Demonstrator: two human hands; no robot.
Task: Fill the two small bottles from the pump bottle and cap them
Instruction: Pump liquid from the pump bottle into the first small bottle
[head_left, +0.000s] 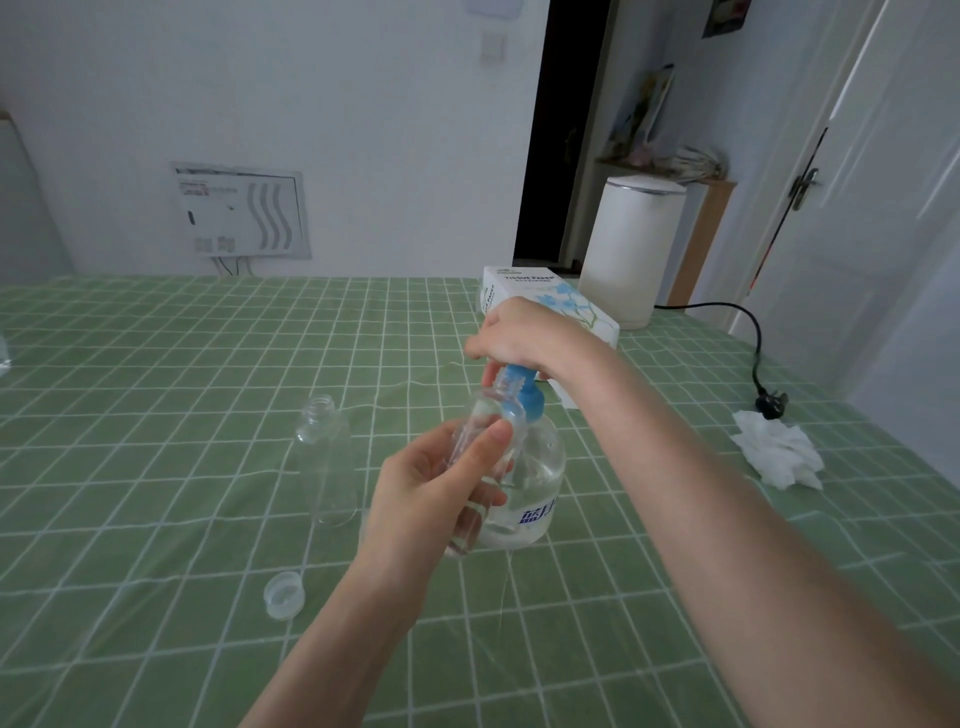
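Note:
My left hand (431, 499) grips a small clear bottle (480, 452), tilted, its open neck up under the blue spout of the pump bottle (535, 483). The pump bottle is round and clear, holds clear liquid and stands on the green checked table (156, 415). My right hand (519, 338) rests on top of the blue pump head, fingers curled over it. A second small clear bottle (326, 462) stands upright and uncapped to the left. One translucent cap (283, 595) lies on the table near the front left.
A tissue paper box (545, 301) lies behind the pump bottle. A crumpled white tissue (779, 454) and a black plug with cord (771, 405) lie at the right. A white cylindrical appliance (631, 249) stands at the back right.

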